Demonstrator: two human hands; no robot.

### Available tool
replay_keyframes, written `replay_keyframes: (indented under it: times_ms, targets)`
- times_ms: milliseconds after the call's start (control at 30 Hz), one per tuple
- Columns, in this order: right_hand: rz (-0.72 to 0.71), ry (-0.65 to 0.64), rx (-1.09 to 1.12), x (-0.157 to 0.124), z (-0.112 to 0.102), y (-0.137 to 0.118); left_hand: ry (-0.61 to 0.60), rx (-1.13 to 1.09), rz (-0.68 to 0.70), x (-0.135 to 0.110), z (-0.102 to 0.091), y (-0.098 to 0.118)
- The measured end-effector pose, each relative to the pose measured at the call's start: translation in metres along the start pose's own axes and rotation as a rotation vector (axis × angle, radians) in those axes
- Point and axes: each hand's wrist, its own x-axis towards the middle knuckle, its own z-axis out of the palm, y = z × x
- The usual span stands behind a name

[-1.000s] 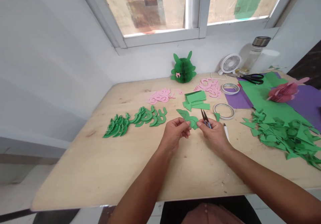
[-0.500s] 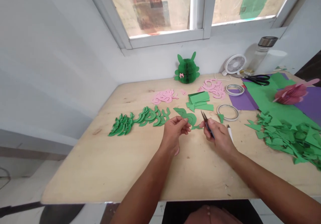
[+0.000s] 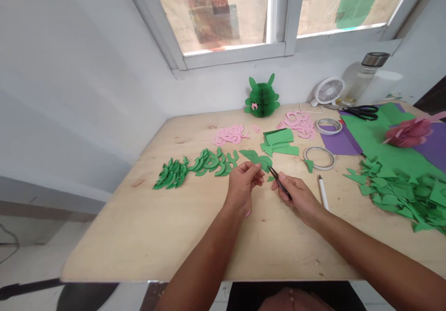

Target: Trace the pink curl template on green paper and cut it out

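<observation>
My left hand [image 3: 245, 181] is closed in a pinch at the edge of a curved green paper piece [image 3: 265, 161]. Its fingertips overlap that piece, and the exact grip is partly hidden. In my right hand [image 3: 296, 192] are dark tweezers [image 3: 280, 183], whose thin tips reach up and left to the edge of the same paper. Another green paper piece [image 3: 248, 154] lies just behind my left fingers. A small green scrap [image 3: 271, 179] shows between the hands. A bit of pink paper [image 3: 248, 212] peeks out beside my left wrist.
Stacked green paper arcs [image 3: 211, 161] and a darker green pile [image 3: 171, 174] lie left. Behind are pink cutouts [image 3: 230, 135], green strips [image 3: 279, 137] and a green paper figure [image 3: 263, 98]. Rightward sit tape rolls [image 3: 319, 158], a white pen [image 3: 324, 194], scissors [image 3: 362, 112] and green scraps [image 3: 404, 190].
My right hand has moved left with the tweezers, whose tips now reach the green paper by my left fingers. More of the white pen shows. The whole view has shifted slightly.
</observation>
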Motion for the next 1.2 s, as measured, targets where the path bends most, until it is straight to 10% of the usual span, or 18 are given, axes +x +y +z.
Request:
replay_keyframes:
  times_ms: [1200]
  targets:
    - [0.011, 0.015, 0.075, 0.0009, 0.0005, -0.0004, -0.041, 0.146, -0.028, 0.0006, 0.0012, -0.005]
